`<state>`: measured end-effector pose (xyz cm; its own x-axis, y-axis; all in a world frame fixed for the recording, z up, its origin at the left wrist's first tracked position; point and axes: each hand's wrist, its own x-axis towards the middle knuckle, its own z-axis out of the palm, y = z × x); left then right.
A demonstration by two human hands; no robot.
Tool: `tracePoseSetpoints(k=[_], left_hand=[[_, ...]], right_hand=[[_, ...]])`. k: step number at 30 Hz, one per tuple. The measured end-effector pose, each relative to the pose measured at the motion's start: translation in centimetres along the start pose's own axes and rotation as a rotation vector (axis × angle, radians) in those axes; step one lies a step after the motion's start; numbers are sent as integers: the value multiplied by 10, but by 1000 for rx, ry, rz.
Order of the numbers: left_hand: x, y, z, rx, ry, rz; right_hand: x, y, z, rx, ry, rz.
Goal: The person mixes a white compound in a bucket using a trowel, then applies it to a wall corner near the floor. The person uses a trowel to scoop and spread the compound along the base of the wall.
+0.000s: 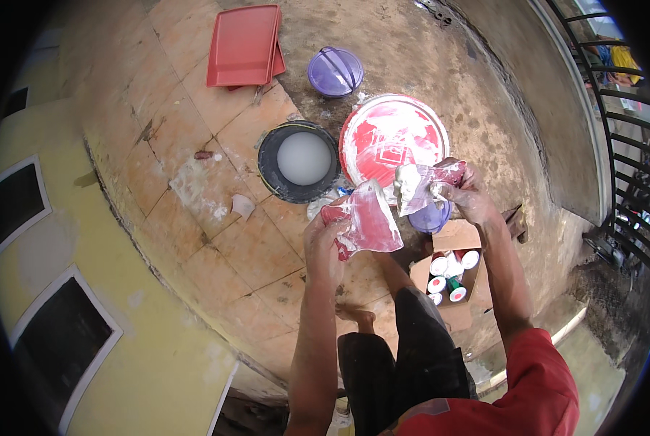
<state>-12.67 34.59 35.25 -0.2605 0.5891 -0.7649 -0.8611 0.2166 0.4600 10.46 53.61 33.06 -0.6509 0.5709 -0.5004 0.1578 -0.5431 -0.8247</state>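
Smeared with white paste, a red curved flat scraper-like piece (pixel 373 224) is gripped at its left edge by my left hand (pixel 322 245). My right hand (pixel 472 198) is closed on a second red piece (pixel 450 174), whose left end carries a thick lump of white paste (pixel 410 187). Both pieces are held up in front of me, their near ends close together. Below them lies a round red lid (pixel 393 134), streaked with white. A dark bucket (pixel 265 173) with cloudy whitish liquid stands just left of the lid.
Red trays (pixel 243 45) and a purple lidded pail (pixel 335 71) are at the far side. Another purple container (pixel 431 218) sits under my right hand. A cardboard box (pixel 456 236) holds several white-capped containers. White splatter (pixel 198 190) marks the tiles. A barred railing (pixel 623 138) runs along the right.
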Motion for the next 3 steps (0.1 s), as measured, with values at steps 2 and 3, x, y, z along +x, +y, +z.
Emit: tracePoseSetpoints(k=[2, 3], left_hand=[[-8, 6, 4, -23, -41, -22], [-11, 9, 5, -24, -43, -11]], right_hand=[[-23, -35, 15, -278, -81, -293], [-31, -48, 26, -405, -128, -496]])
